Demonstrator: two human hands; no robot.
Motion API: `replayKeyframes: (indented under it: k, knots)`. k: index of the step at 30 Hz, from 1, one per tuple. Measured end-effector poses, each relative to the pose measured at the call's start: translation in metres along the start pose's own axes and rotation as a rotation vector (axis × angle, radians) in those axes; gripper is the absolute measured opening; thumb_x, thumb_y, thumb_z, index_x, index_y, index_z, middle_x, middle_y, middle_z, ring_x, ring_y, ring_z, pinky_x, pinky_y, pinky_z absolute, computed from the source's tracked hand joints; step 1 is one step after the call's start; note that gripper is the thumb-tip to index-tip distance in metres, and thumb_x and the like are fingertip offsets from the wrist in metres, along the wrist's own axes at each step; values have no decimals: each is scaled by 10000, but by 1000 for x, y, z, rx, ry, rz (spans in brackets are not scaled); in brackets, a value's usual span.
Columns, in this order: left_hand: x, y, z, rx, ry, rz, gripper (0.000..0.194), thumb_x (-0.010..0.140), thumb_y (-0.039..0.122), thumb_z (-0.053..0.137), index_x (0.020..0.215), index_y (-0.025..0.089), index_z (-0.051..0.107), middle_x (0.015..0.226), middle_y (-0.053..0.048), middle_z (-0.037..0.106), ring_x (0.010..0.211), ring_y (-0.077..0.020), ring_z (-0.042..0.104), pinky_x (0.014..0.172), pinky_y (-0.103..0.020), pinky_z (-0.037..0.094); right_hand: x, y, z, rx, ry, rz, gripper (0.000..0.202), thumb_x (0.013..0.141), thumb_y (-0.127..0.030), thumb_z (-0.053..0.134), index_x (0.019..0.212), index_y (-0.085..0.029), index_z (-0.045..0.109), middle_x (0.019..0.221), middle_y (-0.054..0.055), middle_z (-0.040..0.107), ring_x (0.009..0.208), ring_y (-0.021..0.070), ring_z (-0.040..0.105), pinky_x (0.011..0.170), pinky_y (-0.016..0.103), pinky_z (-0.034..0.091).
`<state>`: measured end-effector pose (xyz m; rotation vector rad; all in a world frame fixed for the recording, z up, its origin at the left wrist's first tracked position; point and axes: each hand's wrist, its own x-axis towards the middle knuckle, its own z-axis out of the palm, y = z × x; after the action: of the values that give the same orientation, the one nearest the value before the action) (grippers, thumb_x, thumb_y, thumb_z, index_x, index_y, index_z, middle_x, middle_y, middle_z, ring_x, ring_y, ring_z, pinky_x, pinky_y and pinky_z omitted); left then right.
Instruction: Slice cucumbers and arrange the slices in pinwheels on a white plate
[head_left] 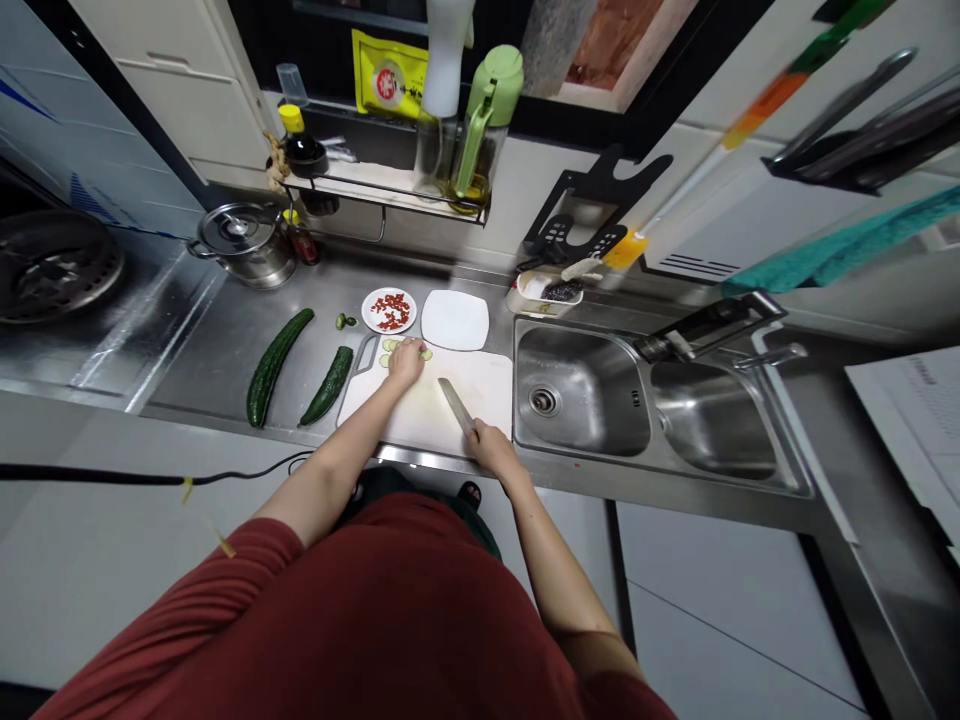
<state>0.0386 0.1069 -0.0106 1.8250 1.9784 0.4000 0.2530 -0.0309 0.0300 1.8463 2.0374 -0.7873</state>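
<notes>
Slicing looks partly done: cucumber slices point(389, 345) lie on the board point(480, 385) by the left hand point(406, 362), whose grip I can't tell; the right hand point(491, 447) clasps a knife point(454, 402); left of the board, two cucumbers point(276, 370) lie unsliced.

To my left I had the stove point(60, 265) and, nearer, a lidded pot point(259, 268) — a small bottle point(304, 245) with a yellow cap stood just beside it. Above, the shelf point(360, 188) carried a dark bottle point(301, 147) and a green-lidded oil jug point(487, 110), a yellow packet point(386, 75) between them. On my right was the sink point(592, 375) with its dark tap point(712, 325) — and a teal towel point(840, 245) hung above.
</notes>
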Motion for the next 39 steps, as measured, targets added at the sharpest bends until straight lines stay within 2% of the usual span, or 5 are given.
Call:
replayKeyframes:
  k: [7, 11, 17, 23, 39]
  knots:
    - [3, -6, 6, -243, 3, -87, 210, 795, 133, 522, 932, 237, 643, 861, -8, 671, 814, -160, 591, 728, -259, 423, -2, 0, 1, -6, 13, 0, 331, 985, -332, 315, 1150, -176, 555, 1072, 131, 675, 977, 230, 627, 730, 275, 390]
    - [0, -18, 2, -361, -120, -103, 203, 711, 139, 617, 901, 204, 647, 810, 14, 656, 739, -125, 579, 685, -225, 422, -4, -3, -2, -22, 35, 9, 312, 986, -317, 315, 1153, -185, 544, 1059, 124, 677, 972, 227, 630, 739, 277, 391]
    - [-8, -31, -6, -265, -275, -122, 253, 650, 144, 669, 893, 217, 662, 804, 21, 662, 733, -131, 585, 667, -221, 422, -7, -17, -7, -49, 51, 13, 318, 999, -308, 292, 1188, -193, 521, 1056, 120, 673, 980, 221, 630, 774, 285, 400]
    - [-13, -27, -14, -145, -263, -24, 292, 698, 143, 639, 969, 250, 643, 871, 15, 689, 814, -153, 613, 719, -239, 434, -6, -33, -8, -81, 25, -8, 303, 992, -286, 310, 1184, -185, 522, 1053, 131, 670, 977, 235, 641, 790, 304, 423]
    - [-9, -26, -13, -15, -206, -47, 192, 747, 225, 656, 937, 252, 648, 949, -7, 703, 931, -186, 619, 804, -278, 439, 2, -45, -5, -86, 8, -30, 299, 975, -241, 317, 1180, -167, 523, 1056, 153, 669, 986, 252, 646, 801, 329, 448]
